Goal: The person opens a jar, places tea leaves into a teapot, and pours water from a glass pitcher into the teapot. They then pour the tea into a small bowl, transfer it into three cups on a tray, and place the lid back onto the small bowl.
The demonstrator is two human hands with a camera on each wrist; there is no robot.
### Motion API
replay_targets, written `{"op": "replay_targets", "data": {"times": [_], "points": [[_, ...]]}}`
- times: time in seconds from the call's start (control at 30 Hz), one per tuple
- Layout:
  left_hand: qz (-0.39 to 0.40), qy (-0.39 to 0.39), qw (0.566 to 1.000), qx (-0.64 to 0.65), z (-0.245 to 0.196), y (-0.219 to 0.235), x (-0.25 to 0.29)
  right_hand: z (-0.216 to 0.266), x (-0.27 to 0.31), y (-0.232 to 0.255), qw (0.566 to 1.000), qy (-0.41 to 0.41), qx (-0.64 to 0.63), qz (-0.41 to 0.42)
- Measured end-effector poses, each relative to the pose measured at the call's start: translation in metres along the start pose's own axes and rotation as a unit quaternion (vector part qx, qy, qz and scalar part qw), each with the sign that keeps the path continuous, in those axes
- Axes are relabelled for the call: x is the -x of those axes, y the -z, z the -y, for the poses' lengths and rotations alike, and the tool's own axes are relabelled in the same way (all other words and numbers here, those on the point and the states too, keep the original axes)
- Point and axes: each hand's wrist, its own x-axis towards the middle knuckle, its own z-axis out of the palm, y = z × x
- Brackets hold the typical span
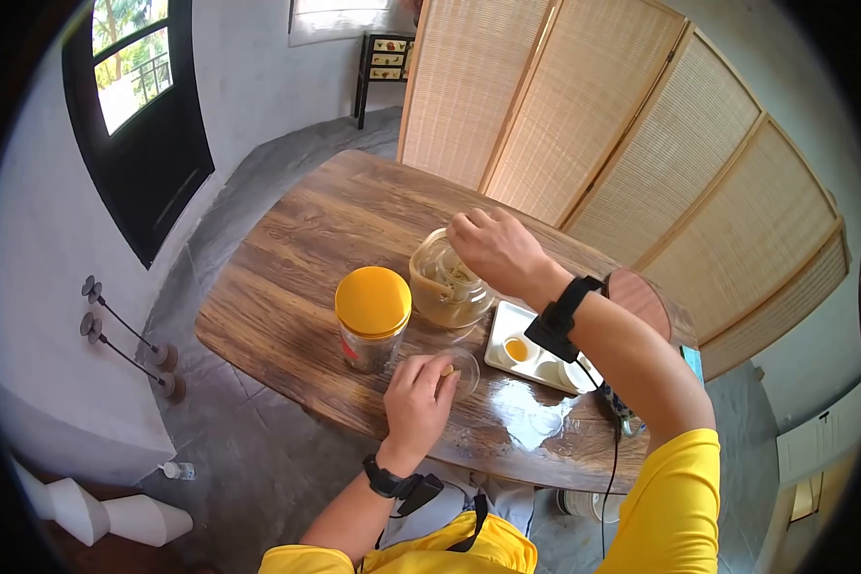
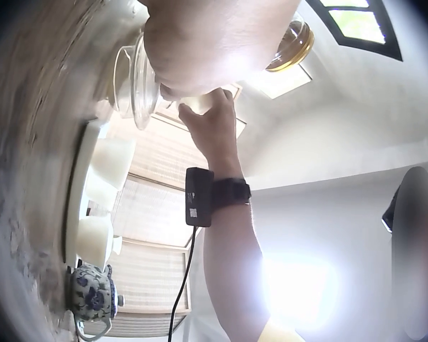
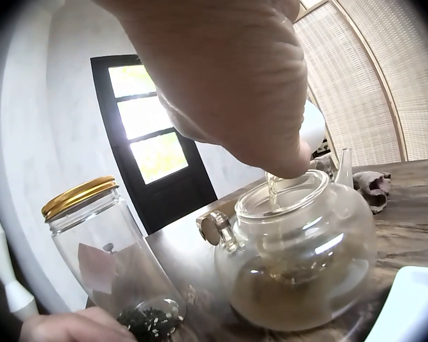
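My right hand (image 1: 497, 251) is over the open mouth of a glass teapot (image 1: 452, 304) and grips a small white cup (image 3: 314, 127), mostly hidden behind the hand. A thin stream of pale liquid (image 3: 274, 192) runs down into the teapot, which holds yellowish tea and some leaves. Nearer the table's front edge, my left hand (image 1: 415, 400) pinches the round glass lid (image 1: 467, 369) at its knob. The lid is tilted on edge in the left wrist view. Beside the teapot stands a glass jar (image 3: 103, 249) with a gold-yellow cap (image 1: 373, 301) and dark dry leaves inside.
A white tray (image 1: 496, 356) right of the teapot carries white cups, one with amber tea (image 1: 517, 350). A blue-and-white teapot (image 2: 93, 292) stands beyond it. A puddle (image 1: 526, 411) wets the wooden table (image 1: 287, 249). A crumpled cloth (image 3: 373, 191) lies behind the glass spout.
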Motion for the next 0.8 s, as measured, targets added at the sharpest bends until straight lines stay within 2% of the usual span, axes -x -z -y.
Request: {"op": "replay_targets", "data": {"times": [0.27,0.73,0.8], "points": [[0.016,0.004,1.0,-0.025,0.001,-0.002,0.003,0.003,0.001,-0.002,1.0,0.013,-0.003,0.006],[-0.006,-0.006,1.0,-0.018,0.0,-0.001,0.003,0.005,0.003,-0.01,1.0,0.016,-0.013,0.004],[-0.008,-0.007,1.0,-0.016,0.001,-0.001,0.003,0.008,0.004,-0.002,0.999,0.026,0.001,0.022]]}}
